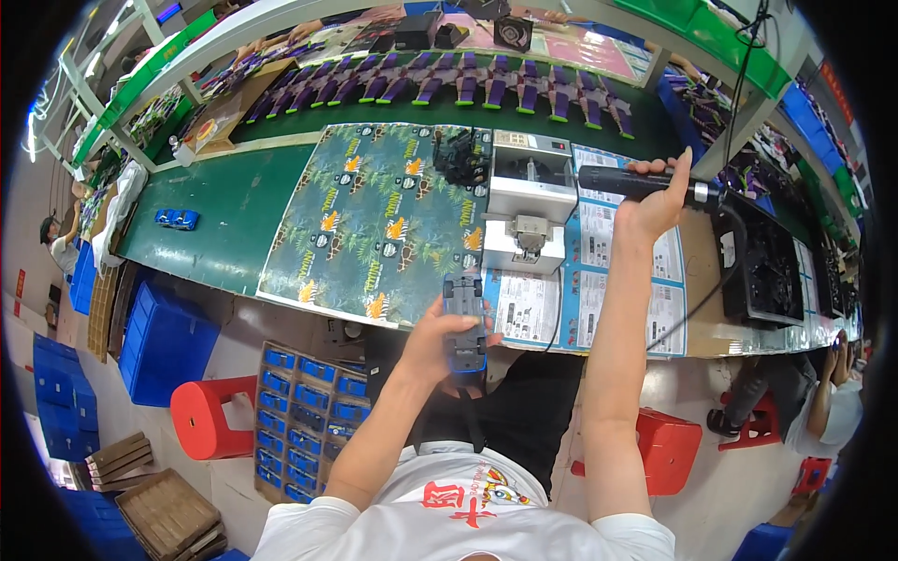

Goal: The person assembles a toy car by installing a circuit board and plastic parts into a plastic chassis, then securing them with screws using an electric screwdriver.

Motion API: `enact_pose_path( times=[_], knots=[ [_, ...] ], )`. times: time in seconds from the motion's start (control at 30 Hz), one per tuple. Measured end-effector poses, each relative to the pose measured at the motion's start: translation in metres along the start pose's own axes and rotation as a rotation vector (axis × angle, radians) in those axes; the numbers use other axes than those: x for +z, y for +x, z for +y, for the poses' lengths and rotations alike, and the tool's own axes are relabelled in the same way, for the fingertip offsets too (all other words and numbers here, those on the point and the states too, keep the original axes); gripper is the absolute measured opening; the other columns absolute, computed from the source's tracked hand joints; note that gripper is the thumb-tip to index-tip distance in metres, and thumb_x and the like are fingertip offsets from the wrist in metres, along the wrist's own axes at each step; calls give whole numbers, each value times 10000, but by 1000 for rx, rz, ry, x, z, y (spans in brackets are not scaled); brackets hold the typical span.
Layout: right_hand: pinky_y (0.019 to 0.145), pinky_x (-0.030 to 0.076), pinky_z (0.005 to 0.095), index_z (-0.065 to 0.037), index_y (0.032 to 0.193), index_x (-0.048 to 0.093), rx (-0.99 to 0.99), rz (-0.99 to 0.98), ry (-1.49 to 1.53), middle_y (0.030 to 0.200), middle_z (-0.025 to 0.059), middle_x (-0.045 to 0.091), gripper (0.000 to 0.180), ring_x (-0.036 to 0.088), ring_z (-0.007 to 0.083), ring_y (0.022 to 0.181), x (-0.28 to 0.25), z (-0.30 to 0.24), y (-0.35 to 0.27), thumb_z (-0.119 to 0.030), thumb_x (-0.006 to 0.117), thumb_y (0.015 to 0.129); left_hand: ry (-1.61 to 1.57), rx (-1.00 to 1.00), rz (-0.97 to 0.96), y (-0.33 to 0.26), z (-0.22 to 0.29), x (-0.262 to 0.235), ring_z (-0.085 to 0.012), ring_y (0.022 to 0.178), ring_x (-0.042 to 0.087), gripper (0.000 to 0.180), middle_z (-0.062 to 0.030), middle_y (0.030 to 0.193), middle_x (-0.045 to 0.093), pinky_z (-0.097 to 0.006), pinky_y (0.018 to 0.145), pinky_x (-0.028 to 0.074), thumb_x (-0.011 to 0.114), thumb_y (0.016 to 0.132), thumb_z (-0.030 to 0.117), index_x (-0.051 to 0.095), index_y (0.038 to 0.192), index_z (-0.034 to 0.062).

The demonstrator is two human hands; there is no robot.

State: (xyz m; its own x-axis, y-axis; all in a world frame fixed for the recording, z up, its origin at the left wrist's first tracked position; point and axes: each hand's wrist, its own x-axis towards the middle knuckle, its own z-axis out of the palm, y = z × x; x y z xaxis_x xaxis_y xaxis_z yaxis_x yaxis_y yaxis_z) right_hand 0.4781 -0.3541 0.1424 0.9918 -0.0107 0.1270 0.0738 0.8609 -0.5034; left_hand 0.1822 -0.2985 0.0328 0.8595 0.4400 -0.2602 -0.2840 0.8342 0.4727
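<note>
At the near edge of the green workbench [224,210], just in front of the person's lap, the left hand [438,338] is wrapped around a blue toy car [465,323], held lengthwise with its underside turned up toward the camera and one end pointing at the bench. The right hand [659,201] is raised over the bench to the right, fingers closed around the black barrel of a powered screwdriver [645,183], which lies roughly level, its cable [720,271] trailing down across the printed card sheets [599,280] and off the bench edge. Hand and tool are well apart from the car, so nothing is being driven at this instant; judging from the pose, the step in hand looks like fastening the chassis, with the tool lifted between 2 placements. Between the 2 hands stands a white fixture [528,201] with a small metal block at its front, and beside it a large sheet printed with leaves and animals [374,220]. The next move would call for tipping the screwdriver down and bringing its tip squarely into a screw hole on the upturned underside while the left hand keeps the car from twisting; the holes are too small to make out here. A tray of more blue cars [309,416] sits on the floor to the left, next to a red stool [208,418], and 1 blue car [176,219] lies alone farther along the bench.
</note>
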Motion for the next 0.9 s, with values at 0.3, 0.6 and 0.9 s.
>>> enact_pose_path(
  times=[0.3, 0.6, 0.9],
  knots=[
    [525, 328, 277, -107, 836, 552, 190, -469, 111, 677, 8, 424, 374, 396, 122, 546, -8, -70, -106, -462, 553, 952, 87, 138, 51, 19, 18, -1, -243, 910, 640, 730, -110, 1129, 575, -408, 731, 590, 613, 756, -72, 382, 1426, 104],
    [535, 493, 335, -49, 985, 470, 297, -736, 17, 739, 88, 523, 320, 531, 186, 565, -38, -61, -184, -316, 636, 925, 164, 234, 75, 16, 20, 16, -232, 869, 662, 730, -105, 1094, 607, -395, 700, 595, 638, 738, -71, 423, 1411, 114],
    [575, 489, 314, -51, 925, 479, 321, -824, -200, 731, 75, 525, 264, 528, 170, 605, -17, -78, -206, -202, 689, 873, 286, 289, 93, 14, 17, 29, -209, 865, 670, 738, -82, 1071, 598, -367, 712, 585, 668, 712, -74, 453, 1393, 115]
  ],
)
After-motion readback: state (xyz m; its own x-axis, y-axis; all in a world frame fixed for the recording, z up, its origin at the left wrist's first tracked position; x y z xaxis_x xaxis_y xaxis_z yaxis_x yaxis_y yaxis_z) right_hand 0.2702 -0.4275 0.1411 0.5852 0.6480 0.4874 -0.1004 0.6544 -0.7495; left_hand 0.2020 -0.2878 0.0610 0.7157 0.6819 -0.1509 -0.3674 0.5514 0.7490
